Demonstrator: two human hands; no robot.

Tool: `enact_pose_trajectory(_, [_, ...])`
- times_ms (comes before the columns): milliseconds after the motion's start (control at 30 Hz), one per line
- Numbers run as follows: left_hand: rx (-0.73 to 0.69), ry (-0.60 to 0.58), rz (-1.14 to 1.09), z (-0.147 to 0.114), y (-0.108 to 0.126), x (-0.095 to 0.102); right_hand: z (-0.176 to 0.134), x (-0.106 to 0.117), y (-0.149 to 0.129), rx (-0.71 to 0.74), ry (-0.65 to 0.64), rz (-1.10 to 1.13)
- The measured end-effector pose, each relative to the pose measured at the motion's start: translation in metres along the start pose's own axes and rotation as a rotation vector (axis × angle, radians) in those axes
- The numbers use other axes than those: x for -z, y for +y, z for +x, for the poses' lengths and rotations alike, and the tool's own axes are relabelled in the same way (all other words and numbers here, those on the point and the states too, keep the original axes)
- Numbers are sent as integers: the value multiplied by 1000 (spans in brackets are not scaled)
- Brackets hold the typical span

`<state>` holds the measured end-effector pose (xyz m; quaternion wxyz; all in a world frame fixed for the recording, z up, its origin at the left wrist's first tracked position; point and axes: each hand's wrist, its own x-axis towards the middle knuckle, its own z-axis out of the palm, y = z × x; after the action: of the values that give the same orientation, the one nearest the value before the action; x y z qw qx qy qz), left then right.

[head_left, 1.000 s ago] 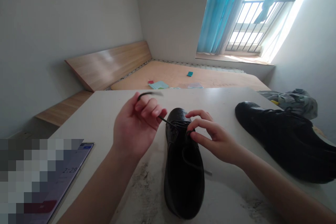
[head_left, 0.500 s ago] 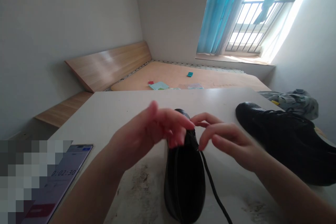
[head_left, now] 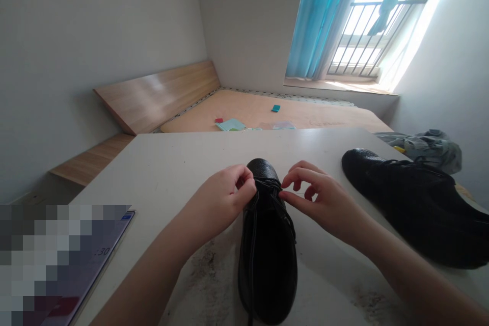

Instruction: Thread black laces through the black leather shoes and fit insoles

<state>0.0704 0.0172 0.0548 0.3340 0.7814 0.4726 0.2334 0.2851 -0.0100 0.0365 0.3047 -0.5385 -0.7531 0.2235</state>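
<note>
A black leather shoe point(head_left: 267, 265) stands on the white table between my hands, toe pointing away and opening toward me. My left hand point(head_left: 233, 188) pinches the black shoelace point(head_left: 253, 244) at the left side of the lacing. From those fingers a long end of it hangs down along the shoe's left side. At the right eyelets, my right hand point(head_left: 319, 188) has thumb and index tips close together on the lacing; the bit of lace between them is mostly hidden. A short loose piece of lace dangles on the shoe's right side.
A second black shoe point(head_left: 412, 209), laced, lies at the right of the white table point(head_left: 183, 163). A phone point(head_left: 103, 254) with a timer is at the left front. Behind the table is a bed point(head_left: 313, 112) with small items; grey cloth point(head_left: 439, 147) lies beyond the right edge.
My left hand has come down from over the shoe to its left side, with the lace in its fingers. The long lace that trailed to the right now hangs on the left.
</note>
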Motion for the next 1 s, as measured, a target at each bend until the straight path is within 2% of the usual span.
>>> enact_pose_trajectory(100, [20, 95, -245, 5, -2, -7, 1, -5, 2, -44, -10, 50])
enact_pose_trajectory(167, [49, 110, -425, 7, -2, -10, 3, -7, 4, -101, -58, 154])
enact_pose_trajectory(300, [121, 51, -861, 8, 1, -8, 6, -9, 7, -182, -146, 316])
enact_pose_trajectory(400, [109, -7, -1128, 6, 3, -1, 6, -12, 7, -173, -119, 345])
enact_pose_trajectory(500, [26, 27, -1270, 3, 6, 7, 6, -15, 6, -177, -64, 404])
enact_pose_trajectory(567, [-28, 119, -1316, 1, 8, 12, 6, -16, 5, -224, -50, 534])
enact_pose_trajectory(667, [-112, 338, -1298, 1, 8, 19, 7, -14, 4, -318, -74, 797])
enact_pose_trajectory(767, [-207, 611, -1114, 2, 7, 22, 9, -11, 4, -391, -122, 1013])
enact_pose_trajectory(833, [-219, 736, -1019, 2, 6, 22, 10, -5, 4, -426, -171, 1121])
enact_pose_trajectory(900, [-183, 714, -1033, 0, 6, 23, 11, 3, 5, -424, -200, 1200])
enact_pose_trajectory(967, [-138, 531, -1082, -1, 6, 23, 10, 14, 3, -394, -172, 1264])
enact_pose_trajectory(1000, [-104, 378, -1077, -2, 6, 23, 8, 22, 2, -369, -126, 1299])
